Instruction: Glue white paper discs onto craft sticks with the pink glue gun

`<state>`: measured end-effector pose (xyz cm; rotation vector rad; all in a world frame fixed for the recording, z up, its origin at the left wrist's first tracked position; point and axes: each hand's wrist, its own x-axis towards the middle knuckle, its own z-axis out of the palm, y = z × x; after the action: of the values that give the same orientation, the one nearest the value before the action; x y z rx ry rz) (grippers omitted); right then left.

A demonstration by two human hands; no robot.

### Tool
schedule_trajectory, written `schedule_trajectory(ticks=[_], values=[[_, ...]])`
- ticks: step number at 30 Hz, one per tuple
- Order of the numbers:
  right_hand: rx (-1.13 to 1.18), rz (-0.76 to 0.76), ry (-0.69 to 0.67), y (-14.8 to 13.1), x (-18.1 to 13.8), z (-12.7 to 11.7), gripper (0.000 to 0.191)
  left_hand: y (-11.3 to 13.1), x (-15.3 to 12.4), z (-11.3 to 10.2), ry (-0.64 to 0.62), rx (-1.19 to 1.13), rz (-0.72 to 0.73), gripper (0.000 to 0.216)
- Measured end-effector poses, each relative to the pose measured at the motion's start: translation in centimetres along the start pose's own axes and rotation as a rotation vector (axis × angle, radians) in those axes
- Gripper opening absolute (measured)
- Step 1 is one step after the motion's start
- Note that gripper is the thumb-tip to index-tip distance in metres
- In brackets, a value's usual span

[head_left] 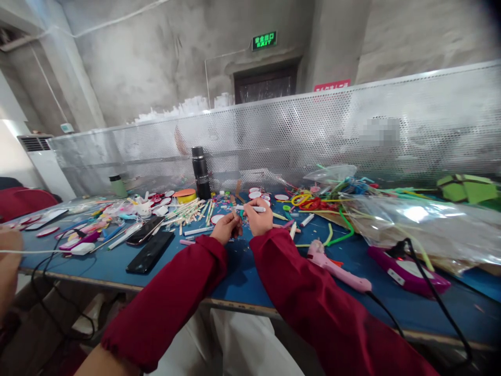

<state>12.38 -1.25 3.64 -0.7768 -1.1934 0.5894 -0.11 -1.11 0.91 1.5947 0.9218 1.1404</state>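
Observation:
My right hand [259, 218] is closed around a white marker pen [256, 209], held nearly level like a writing tool, its tip toward my left hand. My left hand [228, 227] is pinched shut just beside it over the blue table [238, 277]. What its fingers hold is too small to make out. Craft sticks [190, 213] lie in a loose pile to the left of my hands. Another capped marker [307, 220] rests to their right. Close to my right sleeve is a pink glue gun [338, 271] with a black cord.
Two dark phones, one of them a black phone [151, 252], lie left. A black flask [201, 173] stands by the perforated metal screen [274, 136]. At right are a purple power strip [407, 269], pipe cleaners [346, 230] and a plastic bag [415, 224]. Another person's hand [10, 261] shows far left.

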Motion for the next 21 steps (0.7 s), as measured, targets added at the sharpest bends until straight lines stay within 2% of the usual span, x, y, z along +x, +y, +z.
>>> schedule_trajectory(ticks=[3, 8, 12, 18, 21], values=[[-0.006, 0.020, -0.038, -0.07, -0.07, 0.04, 0.013, -0.15, 0.03, -0.04, -0.009, -0.011, 0.006, 0.047], [-0.009, -0.013, 0.029, 0.01, 0.12, -0.02, 0.013, -0.23, 0.11, -0.15, -0.001, 0.004, 0.013, 0.045], [-0.025, -0.024, -0.013, 0.29, 0.06, -0.03, 0.013, -0.15, 0.08, -0.14, -0.006, -0.020, 0.005, 0.045], [-0.035, -0.029, 0.025, 0.51, 0.19, -0.10, 0.013, 0.02, -0.04, -0.12, 0.013, -0.012, 0.011, 0.047], [-0.027, -0.017, -0.011, 0.14, 0.09, -0.11, 0.013, 0.10, -0.08, -0.10, 0.008, -0.020, 0.010, 0.049]])
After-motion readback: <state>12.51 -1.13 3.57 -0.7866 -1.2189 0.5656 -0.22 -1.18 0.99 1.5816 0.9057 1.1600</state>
